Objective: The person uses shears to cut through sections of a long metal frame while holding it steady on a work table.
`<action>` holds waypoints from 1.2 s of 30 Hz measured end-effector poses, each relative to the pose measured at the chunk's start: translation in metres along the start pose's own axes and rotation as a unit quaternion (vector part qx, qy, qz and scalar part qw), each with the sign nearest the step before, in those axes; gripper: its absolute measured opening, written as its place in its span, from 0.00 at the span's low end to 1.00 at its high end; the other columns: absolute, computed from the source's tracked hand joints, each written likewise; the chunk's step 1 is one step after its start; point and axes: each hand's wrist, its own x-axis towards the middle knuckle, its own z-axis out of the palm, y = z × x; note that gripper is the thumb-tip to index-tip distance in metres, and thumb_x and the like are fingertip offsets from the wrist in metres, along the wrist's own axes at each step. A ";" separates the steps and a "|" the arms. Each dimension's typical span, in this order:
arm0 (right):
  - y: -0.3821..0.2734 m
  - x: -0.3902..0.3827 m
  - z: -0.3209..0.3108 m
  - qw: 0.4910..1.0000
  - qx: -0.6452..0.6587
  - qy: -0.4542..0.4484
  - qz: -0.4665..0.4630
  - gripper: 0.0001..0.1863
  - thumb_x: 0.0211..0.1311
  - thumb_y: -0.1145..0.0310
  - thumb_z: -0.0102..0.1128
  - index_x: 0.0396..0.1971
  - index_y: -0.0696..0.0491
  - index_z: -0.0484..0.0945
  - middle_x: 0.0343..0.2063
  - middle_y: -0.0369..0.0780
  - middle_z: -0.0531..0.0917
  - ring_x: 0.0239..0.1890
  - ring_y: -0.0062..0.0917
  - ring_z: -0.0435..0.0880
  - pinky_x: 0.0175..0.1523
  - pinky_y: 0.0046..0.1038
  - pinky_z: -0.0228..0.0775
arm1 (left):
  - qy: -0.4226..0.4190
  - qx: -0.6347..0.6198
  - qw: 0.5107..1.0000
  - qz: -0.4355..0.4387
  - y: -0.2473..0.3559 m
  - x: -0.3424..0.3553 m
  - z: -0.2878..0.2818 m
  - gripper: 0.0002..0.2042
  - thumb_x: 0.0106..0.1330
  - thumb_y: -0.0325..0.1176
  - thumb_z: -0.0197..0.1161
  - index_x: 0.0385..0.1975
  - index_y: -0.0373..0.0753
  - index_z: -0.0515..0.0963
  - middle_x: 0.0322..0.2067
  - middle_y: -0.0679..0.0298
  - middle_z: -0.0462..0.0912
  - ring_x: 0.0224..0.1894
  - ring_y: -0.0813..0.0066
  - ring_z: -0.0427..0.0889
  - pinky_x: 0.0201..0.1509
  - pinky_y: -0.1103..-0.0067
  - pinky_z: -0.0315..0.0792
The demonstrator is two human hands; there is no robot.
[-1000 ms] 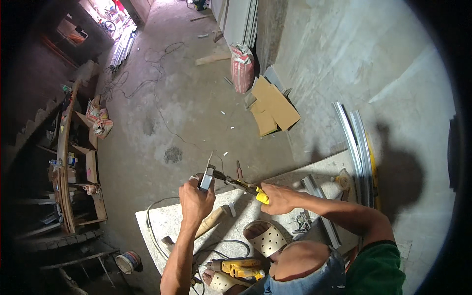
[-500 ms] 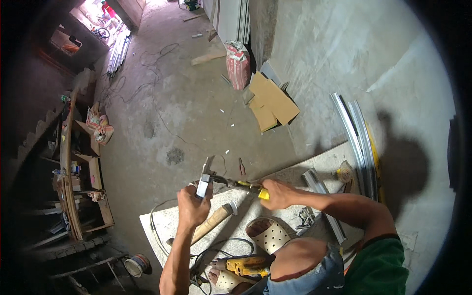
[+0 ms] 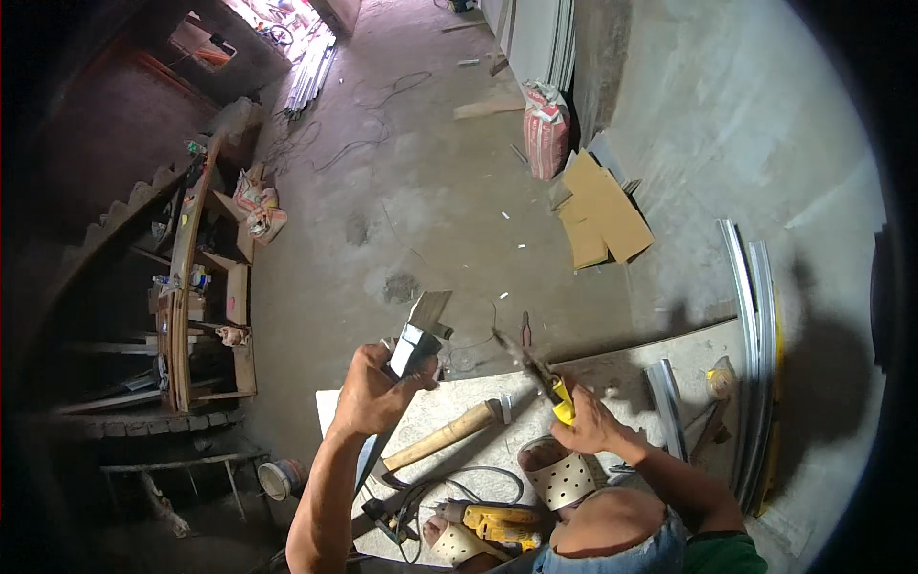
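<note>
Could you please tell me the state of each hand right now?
Left hand: closed, holding a metal profile.
Right hand: closed, holding a yellow-handled tool.

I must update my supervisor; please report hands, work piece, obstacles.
Left hand grips metal piece. Right hand holds yellow-handled tool, apart from piece. Drill lies on board, away from both hands.

A wooden-handled tool (image 3: pixel 445 435), a yellow power tool (image 3: pixel 504 523), a dark cable (image 3: pixel 483 469), a metal channel (image 3: pixel 666 402) and two cream sandals (image 3: pixel 562 480) are borne by the pale board (image 3: pixel 626 371).
</note>
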 end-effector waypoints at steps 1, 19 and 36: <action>-0.005 0.001 0.003 0.998 -0.004 0.015 -0.060 0.32 0.50 0.67 0.58 0.55 0.63 0.62 0.47 0.56 0.70 0.51 0.50 0.71 0.58 0.41 0.64 | 0.049 0.051 0.997 -0.021 0.005 -0.003 0.000 0.13 0.59 0.37 0.70 0.26 0.32 0.79 0.21 0.65 0.80 0.25 0.81 0.78 0.30 0.78 0.74; -0.096 0.057 0.005 0.990 -0.051 -0.034 -0.128 0.42 0.44 0.65 0.62 0.60 0.62 0.56 0.48 0.58 0.68 0.54 0.51 0.69 0.59 0.47 0.61 | 0.198 0.209 0.955 -0.073 0.054 -0.054 -0.030 0.13 0.51 0.36 0.76 0.24 0.33 0.80 0.17 0.68 0.78 0.20 0.86 0.70 0.22 0.81 0.68; -0.091 0.174 0.116 0.921 0.143 0.022 -0.363 0.31 0.46 0.70 0.60 0.53 0.60 0.63 0.49 0.51 0.67 0.53 0.43 0.68 0.60 0.37 0.58 | 0.159 0.192 0.968 0.023 0.086 -0.064 -0.068 0.19 0.49 0.41 0.79 0.32 0.33 0.82 0.26 0.67 0.83 0.30 0.84 0.78 0.33 0.80 0.74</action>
